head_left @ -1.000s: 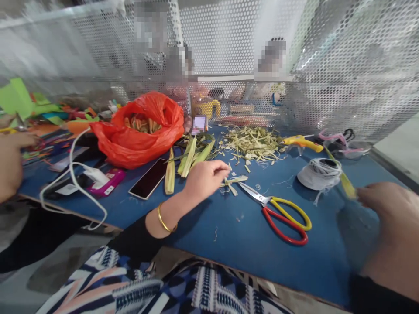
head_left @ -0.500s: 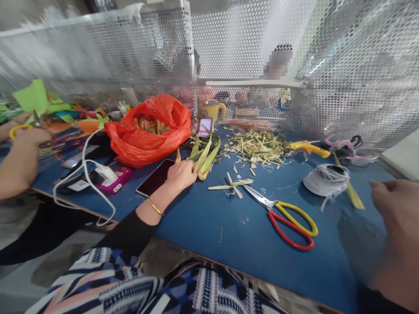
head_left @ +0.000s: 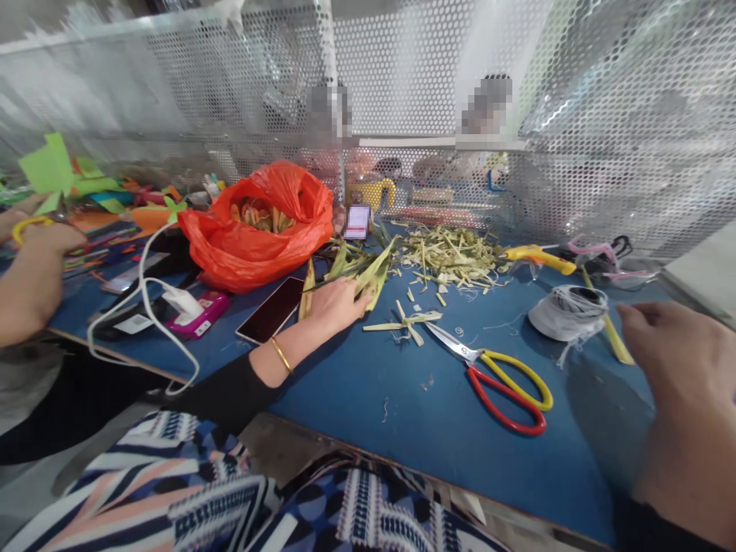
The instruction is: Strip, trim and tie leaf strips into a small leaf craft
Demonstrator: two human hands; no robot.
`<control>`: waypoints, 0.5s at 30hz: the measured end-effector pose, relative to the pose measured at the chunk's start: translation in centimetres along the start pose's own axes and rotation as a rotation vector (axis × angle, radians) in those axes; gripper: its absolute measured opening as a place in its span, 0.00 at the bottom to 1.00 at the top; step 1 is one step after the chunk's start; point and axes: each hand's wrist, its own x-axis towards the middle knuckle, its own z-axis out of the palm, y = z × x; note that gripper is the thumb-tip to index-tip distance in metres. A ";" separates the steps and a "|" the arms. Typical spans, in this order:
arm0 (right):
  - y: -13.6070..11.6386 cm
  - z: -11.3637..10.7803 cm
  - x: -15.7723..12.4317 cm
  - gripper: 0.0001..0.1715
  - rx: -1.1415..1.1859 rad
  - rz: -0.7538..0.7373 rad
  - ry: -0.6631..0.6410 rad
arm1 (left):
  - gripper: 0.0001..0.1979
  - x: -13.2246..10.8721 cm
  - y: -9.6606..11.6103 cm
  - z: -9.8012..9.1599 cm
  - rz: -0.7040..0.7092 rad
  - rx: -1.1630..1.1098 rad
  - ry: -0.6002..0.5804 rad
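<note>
My left hand (head_left: pixel 338 303), with a gold bangle at the wrist, is closed on a bunch of long green leaf strips (head_left: pixel 373 268) lying beside the orange plastic bag (head_left: pixel 258 230). My right hand (head_left: pixel 684 383) hovers low over the blue table (head_left: pixel 402 414) at the right edge, fingers apart and holding nothing. It is nearest the white thread spool (head_left: pixel 566 314). Red-and-yellow scissors (head_left: pixel 500 376) lie between my hands, blades pointing at a small crossed leaf piece (head_left: pixel 408 322).
A pile of cut leaf scraps (head_left: pixel 451 257) and a yellow glue gun (head_left: pixel 540 257) lie at the back by the perforated metal screen. A dark phone (head_left: pixel 270 310), a pink device (head_left: pixel 198 318) and a white cable sit left. Another person's hand (head_left: pixel 34 261) works with scissors at far left.
My left hand left the small crossed leaf piece, moved back-left to the leaf bunch and closed on it; the strips now fan upward. My right hand shifted slightly left.
</note>
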 end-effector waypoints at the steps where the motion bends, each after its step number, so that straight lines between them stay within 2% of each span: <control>1: -0.9 -0.6 -0.5 0.11 -0.059 0.081 -0.071 | 0.14 -0.1 0.3 0.3 0.025 -0.020 0.002; 4: -2.9 -2.3 -1.5 0.19 -0.144 0.167 -0.176 | 0.15 -0.1 0.9 0.6 0.087 0.008 -0.002; 8: -3.9 -3.2 -2.1 0.23 -0.186 0.146 -0.218 | 0.16 0.8 -0.1 -0.2 0.082 0.085 0.087; 11: -3.6 -2.8 -2.1 0.23 -0.205 0.117 -0.181 | 0.18 1.8 -1.8 -1.3 -0.004 0.164 0.156; 15: -3.2 -2.3 -2.1 0.23 -0.206 0.076 -0.135 | 0.14 2.8 -3.1 -1.5 -0.037 0.232 0.108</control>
